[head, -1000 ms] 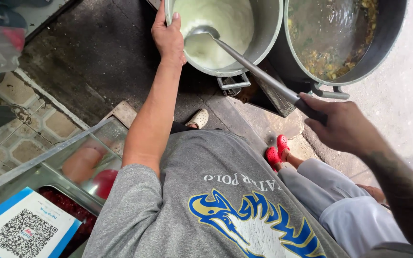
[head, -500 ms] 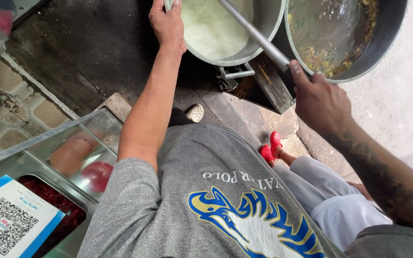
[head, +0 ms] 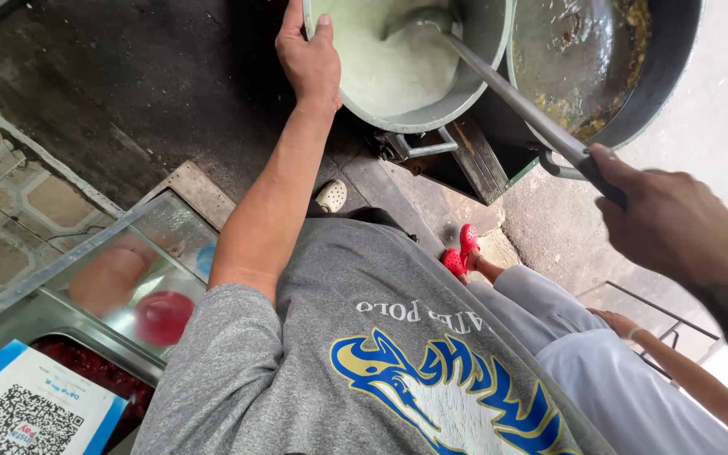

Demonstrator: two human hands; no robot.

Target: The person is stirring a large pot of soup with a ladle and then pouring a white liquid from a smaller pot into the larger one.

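My left hand [head: 309,59] grips the near rim of a metal pot [head: 431,120] filled with a pale, creamy green liquid [head: 389,63]. My right hand [head: 676,227] is closed around the dark end of a long metal ladle [head: 516,105]. The ladle's handle slants up to the left over the pot's rim, and its bowl dips into the liquid at the top of the view. Beside the pot stands a large dark pan [head: 625,76] with brownish-yellow scraps stuck to its inside. My grey printed shirt fills the lower middle.
Another person in pale clothes [head: 625,371] and red shoes [head: 461,248] crouches at the lower right, close to the pots. A glass-topped case [head: 128,270] and a blue-and-white card with a square code [head: 27,413] are at the lower left. A white shoe [head: 331,195] lies on the dark ground.
The ladle has swung through the liquid from the pot's left side toward its top. My right hand has shifted right and lower on the handle. My left hand has stayed on the rim.
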